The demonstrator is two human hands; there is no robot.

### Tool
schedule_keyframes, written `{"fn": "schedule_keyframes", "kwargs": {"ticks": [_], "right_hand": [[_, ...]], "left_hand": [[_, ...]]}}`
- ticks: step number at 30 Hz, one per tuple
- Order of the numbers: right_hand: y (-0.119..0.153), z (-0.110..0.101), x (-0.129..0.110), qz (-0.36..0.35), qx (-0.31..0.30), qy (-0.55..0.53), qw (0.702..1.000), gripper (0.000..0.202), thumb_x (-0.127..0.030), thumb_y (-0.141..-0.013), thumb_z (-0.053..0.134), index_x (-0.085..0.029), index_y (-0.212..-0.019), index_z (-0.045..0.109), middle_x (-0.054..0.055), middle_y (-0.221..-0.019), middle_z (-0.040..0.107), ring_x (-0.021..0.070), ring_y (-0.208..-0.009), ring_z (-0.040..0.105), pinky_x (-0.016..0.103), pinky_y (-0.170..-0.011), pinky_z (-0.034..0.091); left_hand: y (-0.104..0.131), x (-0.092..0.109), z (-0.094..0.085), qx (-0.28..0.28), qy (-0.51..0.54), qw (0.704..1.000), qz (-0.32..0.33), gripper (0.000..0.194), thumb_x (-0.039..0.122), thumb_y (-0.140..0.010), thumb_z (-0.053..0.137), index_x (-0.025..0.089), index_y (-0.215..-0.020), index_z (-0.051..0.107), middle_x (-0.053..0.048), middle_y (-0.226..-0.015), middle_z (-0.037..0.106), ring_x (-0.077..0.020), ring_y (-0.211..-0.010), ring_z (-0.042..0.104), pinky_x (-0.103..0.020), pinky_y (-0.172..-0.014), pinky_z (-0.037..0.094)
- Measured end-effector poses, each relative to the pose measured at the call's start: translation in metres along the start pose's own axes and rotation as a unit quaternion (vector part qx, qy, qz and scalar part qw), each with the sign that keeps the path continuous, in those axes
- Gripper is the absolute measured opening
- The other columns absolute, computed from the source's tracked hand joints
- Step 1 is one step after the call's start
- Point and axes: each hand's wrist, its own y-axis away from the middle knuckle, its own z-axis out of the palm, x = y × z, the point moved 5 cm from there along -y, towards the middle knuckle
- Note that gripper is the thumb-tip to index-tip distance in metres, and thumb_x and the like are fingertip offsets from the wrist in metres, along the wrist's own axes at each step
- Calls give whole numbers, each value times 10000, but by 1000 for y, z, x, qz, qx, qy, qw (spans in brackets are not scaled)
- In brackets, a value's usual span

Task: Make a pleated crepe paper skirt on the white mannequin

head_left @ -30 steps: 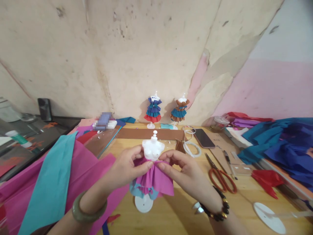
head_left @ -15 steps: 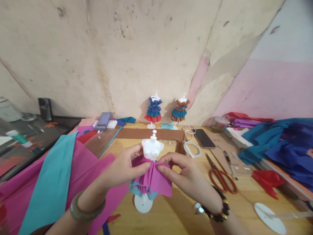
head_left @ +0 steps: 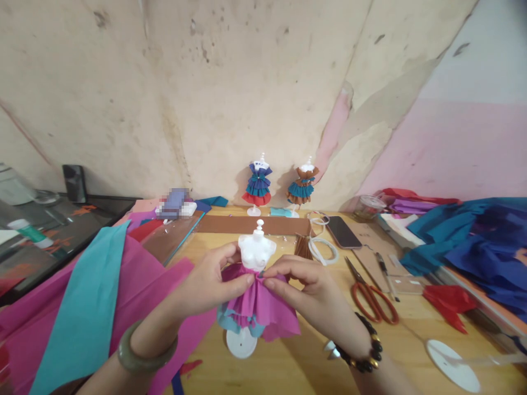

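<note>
A small white dress-form mannequin [head_left: 256,251] stands upright on a round white base [head_left: 242,346] in front of me. Magenta crepe-paper-like material [head_left: 274,311] is gathered around its waist, its loose end flaring to the right, with a light blue ruffle [head_left: 255,329] below. My left hand [head_left: 214,278] is closed round the waist from the left, its thumb pressing the gathers. Opposite it, my right hand [head_left: 308,285] pinches the magenta strip at the front of the waist between thumb and fingers.
Scissors [head_left: 370,293], a pen [head_left: 385,271], a phone [head_left: 343,231] and a spare stand base [head_left: 452,363] lie to the right. Two dressed mannequins, one blue and red [head_left: 258,184], one brown and teal [head_left: 303,185], stand by the wall. Magenta and turquoise sheets [head_left: 84,307] spread left.
Another fold of the magenta strip is bunched at the waist under my right fingers. Its loose end has swung slightly right and lower. My left hand stays in place.
</note>
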Motion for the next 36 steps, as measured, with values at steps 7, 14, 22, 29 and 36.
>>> {"fn": "schedule_keyframes", "kwargs": {"ticks": [7,14,22,29,36], "right_hand": [[1,1,1,12,32,16,999,82,-221,-831,711,-188,-756,719,24,-719,726,144,-647,639,252,-603,489],[0,3,2,15,55,45,997,113,-240,-836,686,-187,-736,690,16,-688,719,130,-593,616,235,-555,476],[1,2,-1,4,78,67,995,103,-242,-838,667,-194,-747,678,25,-700,717,148,-623,644,255,-572,505],[1,4,-4,-28,91,82,992,98,-207,-833,669,-198,-737,681,3,-663,700,124,-568,600,235,-548,490],[4,4,6,43,37,40,998,97,-275,-868,657,-204,-815,697,13,-710,700,144,-614,630,251,-571,515]], "left_hand": [[3,-3,1,1,7,1000,3,395,155,-883,613,180,-1277,585,-90,-1262,679,-216,-1142,648,-321,-997,508],[1,-4,3,6,19,1000,0,433,174,-893,622,202,-1321,567,-93,-1309,656,-222,-1173,636,-328,-1021,497],[2,-2,3,6,12,1000,-5,392,212,-900,625,189,-1290,588,-107,-1290,664,-233,-1154,643,-359,-1020,496],[1,1,4,33,5,999,-29,315,311,-840,718,159,-1109,655,-113,-1143,726,-253,-1059,679,-353,-936,541],[1,-1,1,38,-31,998,-38,268,322,-849,682,158,-1059,659,-84,-1000,747,-244,-941,706,-313,-793,577]]}}
